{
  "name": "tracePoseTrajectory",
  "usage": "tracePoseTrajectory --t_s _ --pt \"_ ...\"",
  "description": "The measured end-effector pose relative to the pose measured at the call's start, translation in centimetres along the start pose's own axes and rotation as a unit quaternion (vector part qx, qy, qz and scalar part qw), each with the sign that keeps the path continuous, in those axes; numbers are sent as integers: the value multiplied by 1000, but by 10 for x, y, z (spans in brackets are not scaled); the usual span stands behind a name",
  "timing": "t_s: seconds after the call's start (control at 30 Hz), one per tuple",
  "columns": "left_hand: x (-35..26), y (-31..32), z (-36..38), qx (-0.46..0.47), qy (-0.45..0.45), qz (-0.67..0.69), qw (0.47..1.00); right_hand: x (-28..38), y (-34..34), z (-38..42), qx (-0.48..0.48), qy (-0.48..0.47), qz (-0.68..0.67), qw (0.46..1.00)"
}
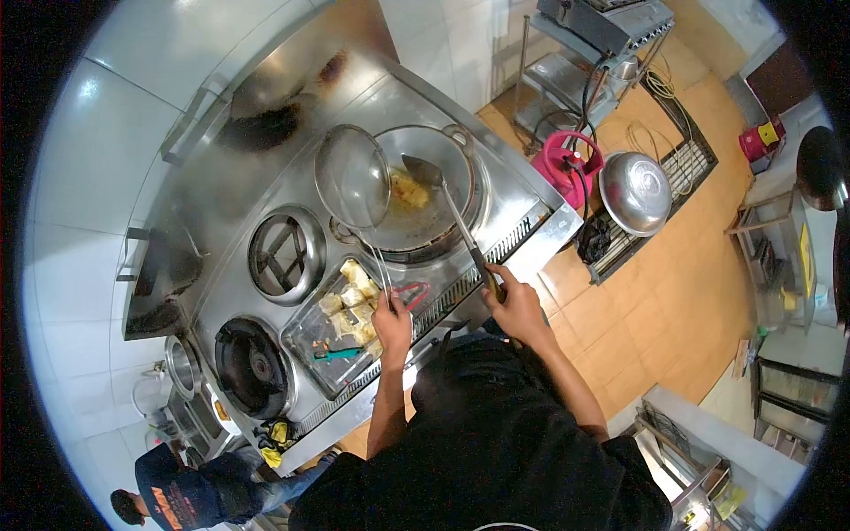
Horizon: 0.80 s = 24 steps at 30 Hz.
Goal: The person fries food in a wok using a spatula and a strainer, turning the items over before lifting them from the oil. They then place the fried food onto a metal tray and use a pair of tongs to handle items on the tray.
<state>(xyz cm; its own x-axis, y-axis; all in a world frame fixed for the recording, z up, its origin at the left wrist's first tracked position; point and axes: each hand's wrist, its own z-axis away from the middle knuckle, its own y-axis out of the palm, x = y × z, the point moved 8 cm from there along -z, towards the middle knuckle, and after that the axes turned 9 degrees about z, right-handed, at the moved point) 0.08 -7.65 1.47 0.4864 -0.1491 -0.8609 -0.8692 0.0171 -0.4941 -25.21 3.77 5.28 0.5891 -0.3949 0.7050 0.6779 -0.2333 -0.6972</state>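
Wok (425, 190) sits on the stove (292, 177). My right hand (516, 305) grips the spatula (447, 208) reaching inside; my left hand (392, 323) grips the strainer (352, 177) over its rim.

I wear a black short-sleeved shirt (496, 442); the cloth is plain and dark across my chest and shoulders, with sleeves that end above the elbows. My forearms are bare below them. My left hand (392, 323) and right hand (516, 305) carry no gloves, and I see no watch or ring.

Bright fisheye view, dark vignetted corners
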Motion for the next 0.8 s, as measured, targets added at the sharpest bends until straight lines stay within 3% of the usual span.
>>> tracePoseTrajectory --t_s 0.17,0.23,0.37,0.47,0.57,0.63,0.8 --pt "-3 -5 -3 -18 6 -7 1000 -4 3 -6 21 -5 22 1000" --pt "6 -3 -2 15 -75 -10 997 -3 1 -9 29 1 -2 1000" --pt "11 -5 1 -10 -65 -13 998 -6 3 -14 26 12 -89 996" --pt "14 -7 2 -11 -72 -12 997 -7 7 -16 77 41 -74 993" --pt "14 -8 3 -12 -84 -9 996 -10 15 -17 48 1 -80 996" --pt "12 -11 2 -37 -38 -6 999 -2 12 -17 61 7 -71 996" --pt "19 -12 2 -38 -64 1 997 4 1 -15 81 -9 -46 996"
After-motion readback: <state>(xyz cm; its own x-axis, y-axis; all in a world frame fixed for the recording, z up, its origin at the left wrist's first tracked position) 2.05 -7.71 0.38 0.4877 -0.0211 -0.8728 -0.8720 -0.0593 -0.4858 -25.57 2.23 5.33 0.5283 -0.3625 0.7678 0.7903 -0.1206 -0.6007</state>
